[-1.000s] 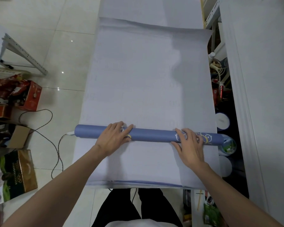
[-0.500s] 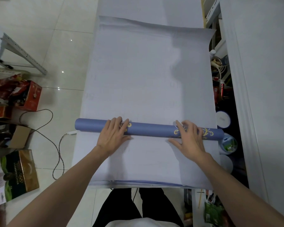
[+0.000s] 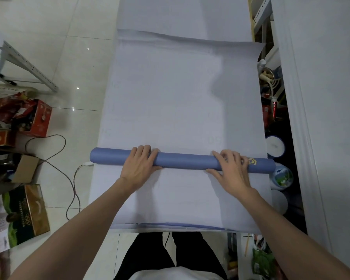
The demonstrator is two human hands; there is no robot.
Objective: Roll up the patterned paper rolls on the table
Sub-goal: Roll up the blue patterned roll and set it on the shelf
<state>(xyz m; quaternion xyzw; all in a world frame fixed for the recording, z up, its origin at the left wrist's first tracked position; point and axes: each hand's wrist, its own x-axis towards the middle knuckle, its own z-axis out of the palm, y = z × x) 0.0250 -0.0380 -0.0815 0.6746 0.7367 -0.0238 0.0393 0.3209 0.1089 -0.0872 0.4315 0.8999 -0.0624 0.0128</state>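
Now the blue paper roll [image 3: 182, 161] has turned, and its gold pattern shows only beside the right hand [image 3: 230, 170]. That hand and the left hand [image 3: 138, 164] press flat-fingered on the roll, which lies mid-frame across its unrolled white sheet [image 3: 180, 98].

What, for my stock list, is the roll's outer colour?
The roll is slate blue, with a gold motif beside the right hand; head view.

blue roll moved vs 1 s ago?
Yes. The blue roll has rolled slightly away from the person, widening its gap to the near edge of the table.
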